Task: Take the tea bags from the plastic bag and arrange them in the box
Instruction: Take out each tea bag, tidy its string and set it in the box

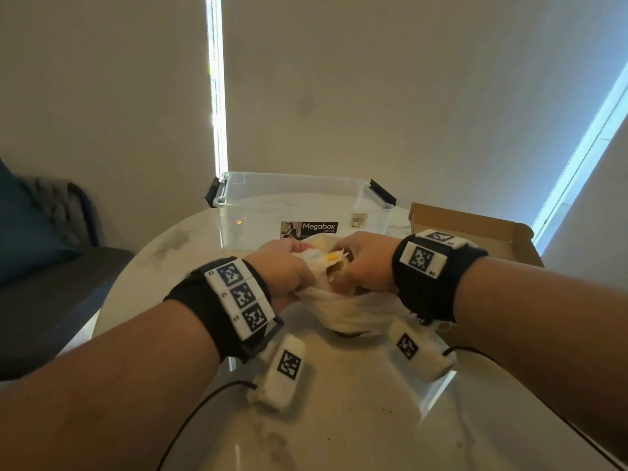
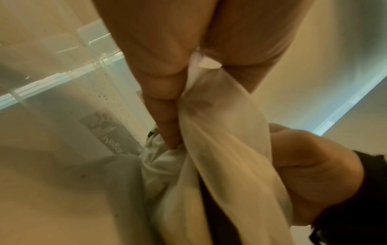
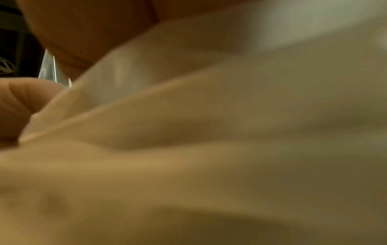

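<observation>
On the round bench [image 1: 176, 253] the clear Megabox storage box [image 1: 306, 205] looks empty, so arranging seems not yet begun. Just before it, the white plastic bag [image 1: 350, 307] holds the tea bags [image 1: 331, 257]; left hand [image 1: 282, 270] and right hand [image 1: 365, 263] fingers grip its mouth, spreading it.

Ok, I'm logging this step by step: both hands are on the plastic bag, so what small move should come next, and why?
Probably pull the bag's mouth wider. The left hand and right hand each grip an edge of the plastic bag, and only a bit of yellow shows in the narrow opening. No tea bags are visible in the clear box behind it.
</observation>
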